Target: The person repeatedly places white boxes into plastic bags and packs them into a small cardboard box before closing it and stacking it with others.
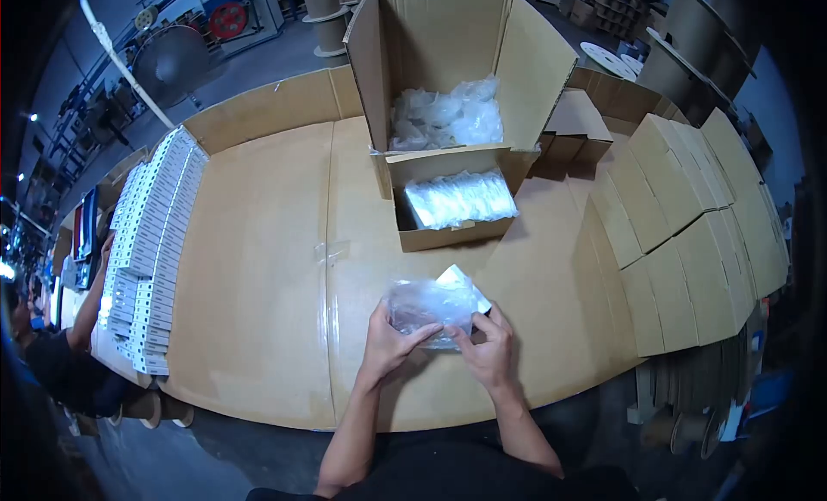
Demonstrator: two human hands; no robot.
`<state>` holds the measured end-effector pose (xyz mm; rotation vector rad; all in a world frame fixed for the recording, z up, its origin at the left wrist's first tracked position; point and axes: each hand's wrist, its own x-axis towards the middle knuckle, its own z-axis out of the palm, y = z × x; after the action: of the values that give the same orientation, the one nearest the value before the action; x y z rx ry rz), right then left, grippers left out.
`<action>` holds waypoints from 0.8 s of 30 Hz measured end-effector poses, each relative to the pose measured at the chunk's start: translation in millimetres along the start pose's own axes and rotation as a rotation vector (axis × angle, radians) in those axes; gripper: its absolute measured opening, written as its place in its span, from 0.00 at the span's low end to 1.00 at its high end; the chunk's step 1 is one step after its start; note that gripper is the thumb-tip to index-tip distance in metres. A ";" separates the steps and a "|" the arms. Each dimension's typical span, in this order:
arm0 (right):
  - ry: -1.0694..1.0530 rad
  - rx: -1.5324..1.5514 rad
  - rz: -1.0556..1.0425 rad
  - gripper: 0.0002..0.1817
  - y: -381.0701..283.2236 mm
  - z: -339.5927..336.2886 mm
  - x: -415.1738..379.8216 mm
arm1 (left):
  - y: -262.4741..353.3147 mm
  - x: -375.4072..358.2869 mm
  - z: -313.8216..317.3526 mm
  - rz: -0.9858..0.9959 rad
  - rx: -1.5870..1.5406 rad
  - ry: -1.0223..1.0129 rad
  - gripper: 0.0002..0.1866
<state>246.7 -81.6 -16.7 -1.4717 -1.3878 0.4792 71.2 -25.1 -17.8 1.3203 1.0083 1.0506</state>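
Both hands hold a clear plastic bag [422, 301] over the cardboard-covered table. My left hand [389, 339] grips its left edge, thumb across the front. My right hand [488, 346] has its thumb on the bag's lower right part and its fingers curled at the right edge. A white piece [465, 287] shows at the upper right, beside or partly inside the bag; which one I cannot tell. Beyond the hands, a small open carton [452, 236] holds a row of clear-wrapped items [461, 199]. Behind it, clear plastic bags [448, 115] lie in a larger open box [439, 36].
Small white boxes [155, 242] are stacked along the table's left side. Folded cardboard cartons [689, 234] stand at the right, and a small brown box [575, 130] sits beside the large box. Another person's arm [90, 303] reaches toward the far side of the white stack.
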 end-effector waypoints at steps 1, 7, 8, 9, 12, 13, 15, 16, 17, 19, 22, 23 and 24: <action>-0.006 0.021 -0.004 0.09 2.4 -3.4 1.0 | -1.4 0.5 -1.5 0.055 -0.015 -0.019 0.30; 0.233 0.429 0.074 0.20 2.0 -34.5 28.6 | -3.4 -5.1 -9.0 -0.017 0.056 -0.113 0.33; 0.225 0.513 0.006 0.23 -3.2 -35.5 36.8 | -4.0 -5.7 -7.9 -0.017 0.043 -0.117 0.33; 0.217 0.596 -0.064 0.26 -8.2 -34.3 45.3 | -4.6 -6.5 -6.4 -0.015 0.030 -0.122 0.34; 0.113 0.696 -0.104 0.34 -9.7 -33.3 51.6 | -7.0 -6.7 -2.4 -0.007 0.017 -0.150 0.34; 0.087 0.721 -0.100 0.33 -6.6 -28.6 51.4 | -7.5 -6.2 -1.9 -0.003 0.019 -0.158 0.34; 0.062 0.738 -0.105 0.31 -10.7 -20.8 51.9 | -3.8 -6.7 -1.6 -0.011 0.038 -0.174 0.35; 0.050 0.744 -0.092 0.30 -10.4 -19.1 51.8 | -1.6 -6.6 -2.1 -0.014 0.050 -0.181 0.36; 0.040 0.750 -0.080 0.30 -9.3 -17.5 51.5 | -0.9 -6.5 -2.8 -0.024 0.056 -0.182 0.36; 0.039 0.748 -0.071 0.29 -7.0 -14.9 51.1 | 0.0 -6.1 -2.7 -0.044 0.065 -0.191 0.36; 0.043 0.729 -0.073 0.27 -3.5 -11.0 50.0 | 1.5 -5.7 -2.7 -0.045 0.052 -0.215 0.37; 0.033 0.722 -0.069 0.26 -2.3 -10.9 49.9 | -0.4 -4.5 -1.8 -0.009 0.053 -0.203 0.36; 0.020 0.716 -0.066 0.26 -1.9 -11.0 50.3 | -3.7 -3.2 -0.5 0.028 0.054 -0.189 0.35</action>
<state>267.8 -40.7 6.5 -0.8400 -1.0774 0.8141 70.0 -27.9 -21.6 1.4525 0.8838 0.9062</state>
